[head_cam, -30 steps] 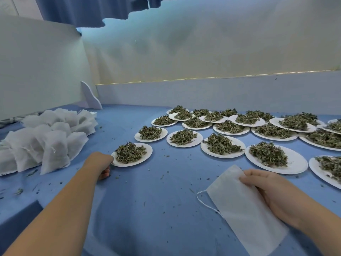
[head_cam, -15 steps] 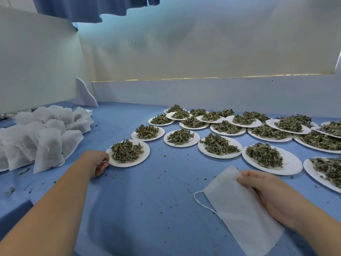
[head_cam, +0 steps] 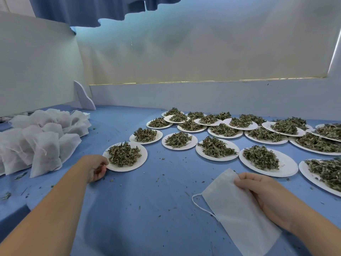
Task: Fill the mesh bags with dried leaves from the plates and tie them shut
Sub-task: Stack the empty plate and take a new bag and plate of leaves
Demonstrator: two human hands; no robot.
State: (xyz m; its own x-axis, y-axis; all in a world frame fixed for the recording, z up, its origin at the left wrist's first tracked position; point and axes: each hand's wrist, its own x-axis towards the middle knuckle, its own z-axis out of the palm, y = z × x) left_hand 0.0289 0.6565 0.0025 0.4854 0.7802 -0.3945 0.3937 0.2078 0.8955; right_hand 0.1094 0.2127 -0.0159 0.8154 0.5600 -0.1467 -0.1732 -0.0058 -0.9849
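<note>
While the left hand [head_cam: 96,168] curls its fingers round the near-left rim of the nearest plate [head_cam: 129,169], with the thumb seeming to lie on top of the rim, the right hand [head_cam: 258,191] holds an empty mesh bag [head_cam: 238,215] toward the near right corner of the tabletop [head_cam: 147,209]. The bag lies flat on the blue-covered surface. Its far corner is pinched between the right thumb and fingers, and its length runs toward the near edge. A thin white drawstring [head_cam: 198,202] loops out of its left side onto the tabletop.

The gripped plate is white and carries a heap of dried leaves [head_cam: 123,154]. It sits left of the tabletop's middle, closer to the left edge than any other plate. Behind it and to its right, many more white plates [head_cam: 287,166], each with its own heap of leaves, spread in rows toward the far edge and the right edge, several of them overlapping at the rims.

Along the left edge lies a pile of filled bags [head_cam: 40,143], white and puffed, with loose string ends showing on some. Small crumbs of leaf are scattered over the tabletop between the hands and near the pile. White boards [head_cam: 36,67] stand along the far and left edges, and a blue curtain [head_cam: 83,10] hangs above them at the far left corner
</note>
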